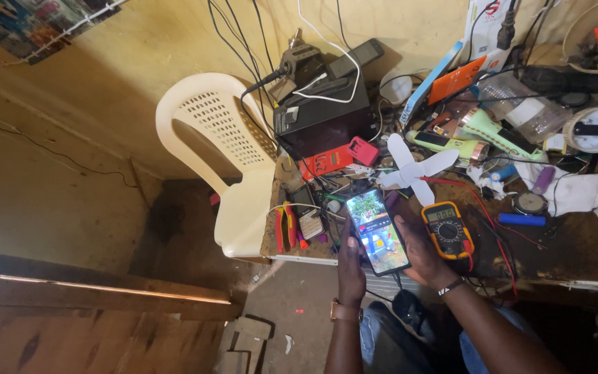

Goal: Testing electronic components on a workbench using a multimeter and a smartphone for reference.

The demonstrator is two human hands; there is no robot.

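- left hand (349, 257) cups the smartphone (377, 231) from below, fingers wrapped round its left edge, screen lit and facing up.
- right hand (420, 251) closes on the phone's right edge, thumb lying along the glass; both hands pinch the phone between them.
- phone sits above the bench's front edge, just beside the yellow multimeter (447, 230), whose red lead (475, 201) trails across the workbench (576, 246).
- white fan blade (413, 168) lies just behind; red-handled pliers (284, 226) to the left, near the white plastic chair (226, 149).
- judgement: keep the grip on the edges, phone level, thumbs off the display except when needed, and clear of the meter leads.
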